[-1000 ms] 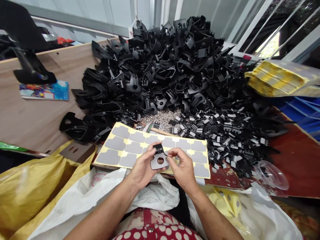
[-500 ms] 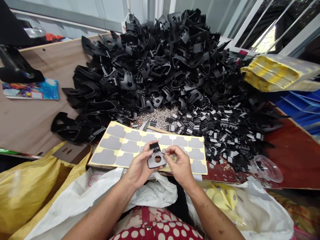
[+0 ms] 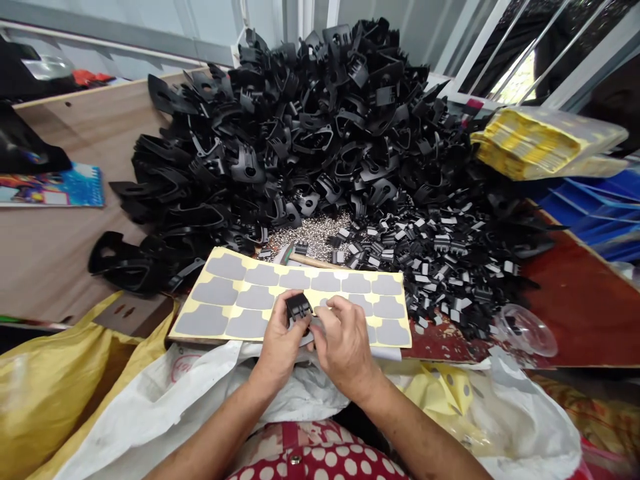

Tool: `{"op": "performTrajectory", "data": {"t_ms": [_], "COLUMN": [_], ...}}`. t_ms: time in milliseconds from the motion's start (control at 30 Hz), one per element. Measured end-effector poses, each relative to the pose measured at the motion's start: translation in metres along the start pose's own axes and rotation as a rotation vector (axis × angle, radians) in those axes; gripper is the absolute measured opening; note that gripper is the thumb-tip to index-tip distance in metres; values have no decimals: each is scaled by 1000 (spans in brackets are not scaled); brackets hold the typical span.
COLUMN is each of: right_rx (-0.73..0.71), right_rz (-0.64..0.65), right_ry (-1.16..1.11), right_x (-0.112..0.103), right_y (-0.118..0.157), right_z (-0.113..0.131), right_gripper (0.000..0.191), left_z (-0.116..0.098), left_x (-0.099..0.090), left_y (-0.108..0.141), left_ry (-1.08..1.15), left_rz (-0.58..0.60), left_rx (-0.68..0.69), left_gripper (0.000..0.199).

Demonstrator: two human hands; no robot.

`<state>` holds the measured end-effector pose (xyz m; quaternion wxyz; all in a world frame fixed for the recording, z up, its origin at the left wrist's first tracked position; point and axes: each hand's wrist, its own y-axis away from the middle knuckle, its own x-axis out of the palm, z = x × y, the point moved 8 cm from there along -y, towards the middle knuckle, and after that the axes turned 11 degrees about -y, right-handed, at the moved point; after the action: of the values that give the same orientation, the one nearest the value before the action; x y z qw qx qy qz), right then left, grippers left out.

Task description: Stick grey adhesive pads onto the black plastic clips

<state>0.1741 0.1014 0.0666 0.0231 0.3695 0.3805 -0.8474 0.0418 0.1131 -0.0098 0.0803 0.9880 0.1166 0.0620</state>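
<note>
My left hand (image 3: 281, 343) grips a black plastic bracket (image 3: 299, 305), its ribbed end up and its flat grey-faced plate mostly covered by fingers. Pressed against the bracket's right side is my right hand (image 3: 345, 337), thumb and index finger pinched together. Whatever sits between those fingertips is too small and hidden to make out. Below and behind both hands lies a yellow backing sheet (image 3: 234, 312) with rows of grey stickers.
A big heap of black plastic parts (image 3: 310, 133) fills the table's back. Small black clips (image 3: 440, 267) spread right, beside shiny metal pins (image 3: 320, 230). A hammer (image 3: 313, 260) lies behind the sheet. A clear plastic bowl (image 3: 530, 330) and yellow sheet stack (image 3: 530, 143) are at right.
The bracket has tilted in my left hand, so its holed plate is now largely covered. My right hand has moved in against it. The whole view has shifted slightly.
</note>
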Motion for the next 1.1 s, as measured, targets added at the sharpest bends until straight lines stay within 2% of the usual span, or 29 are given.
{"op": "performTrajectory", "data": {"t_ms": [67, 100, 200, 300, 367, 400, 467, 533, 567, 667, 767, 833, 867, 933, 1000, 1033, 1100], "right_rx": [70, 156, 426, 469, 403, 356, 233, 64, -23, -199, -241, -238, -221, -149, -3, 98, 361], "right_rz": [-13, 24, 323, 633, 701, 670, 498, 319, 271, 263, 308, 313, 291, 193, 116, 124, 247], "right_ry": [60, -3, -437, -709, -692, -635, -433, -167, -38, 227, 281, 263, 240, 133, -85, -245, -663], "right_x": [-9, -9, 15, 42, 54, 58, 64, 74, 84, 121, 139, 130, 119, 85, 52, 41, 38], "right_y": [-5, -7, -7, -14, -37, -55, -101, -147, -166, -210, -235, -239, -238, -226, -200, -181, -135], "right_z": [-6, -15, -37, -37, -40, -45, -54, -56, -53, -49, -54, -59, -61, -62, -60, -57, -48], "right_gripper": [49, 53, 49, 34, 14, 9, 16, 21, 27, 37, 23, 17, 15, 10, 12, 13, 16], "left_z": [3, 2, -8, -20, -25, -26, -27, -28, -30, -32, -30, -28, -28, -31, -37, -42, -54], "left_x": [-2, -3, -10, -35, -52, -60, -74, -84, -87, -89, -85, -84, -85, -89, -89, -86, -76], "left_y": [6, 10, 24, 39, 49, 53, 58, 59, 58, 55, 53, 50, 46, 36, 24, 18, 9], "left_ry": [54, 72, 66, -196, -462, -574, -709, -750, -749, -724, -721, -723, -727, -744, -778, -794, -815], "left_rz": [43, 93, 304, 452, 510, 521, 508, 450, 419, 359, 384, 403, 389, 286, 127, 46, -77], "left_rx": [-57, -77, -77, 81, 243, 316, 405, 432, 436, 410, 350, 320, 312, 330, 381, 417, 515], "left_gripper": [47, 49, 52, 47, 51, 55, 60, 57, 53, 40, 30, 27, 26, 24, 27, 32, 47]}}
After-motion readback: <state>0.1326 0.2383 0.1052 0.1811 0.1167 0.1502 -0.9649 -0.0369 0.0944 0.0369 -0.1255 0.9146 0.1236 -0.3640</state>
